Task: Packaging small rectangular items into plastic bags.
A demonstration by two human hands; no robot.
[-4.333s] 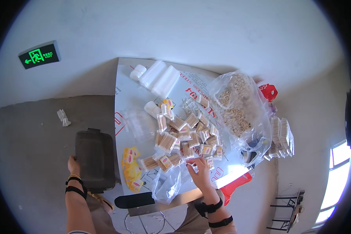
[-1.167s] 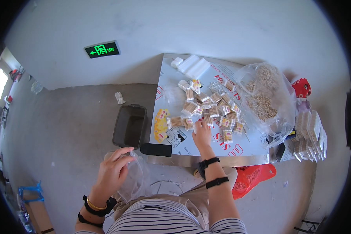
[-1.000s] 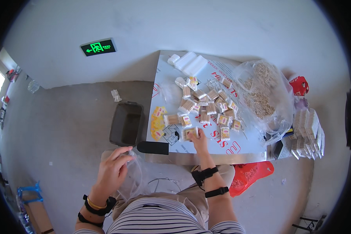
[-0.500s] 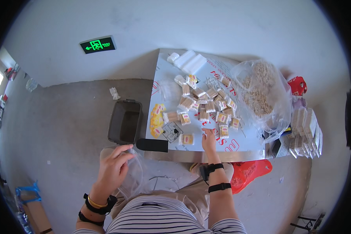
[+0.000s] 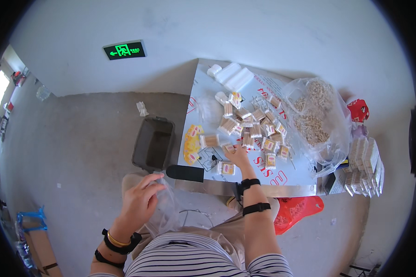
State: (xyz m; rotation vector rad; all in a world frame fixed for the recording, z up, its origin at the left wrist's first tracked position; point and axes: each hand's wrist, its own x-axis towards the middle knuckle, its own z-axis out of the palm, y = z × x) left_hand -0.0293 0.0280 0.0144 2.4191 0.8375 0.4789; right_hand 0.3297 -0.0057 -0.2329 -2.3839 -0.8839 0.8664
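My left hand (image 5: 141,196) is closed on a clear plastic bag (image 5: 165,210) that hangs in front of my lap, at the table's near left corner. On the table, the fingers of my right hand (image 5: 238,158) close on a small pack of cotton swabs (image 5: 228,148); the hand partly covers it. Just below lies another pack with a yellow label (image 5: 225,168), and to the left sits a pack of bare-looking sticks (image 5: 210,141). Beyond my right hand several more packs (image 5: 255,129) lie in a loose pile.
Yellow printed cards (image 5: 192,145) lie along the left side of the metal table (image 5: 208,184). A big clear bag of loose sticks (image 5: 312,120) fills the right side. White wrapped bundles (image 5: 365,161) are stacked beyond it. A dark bin (image 5: 141,154) stands on the floor left.
My right hand has moved forward and left from bare tabletop onto a pack of cotton swabs. My left hand keeps hold of the clear bag. The whole view has shifted slightly.
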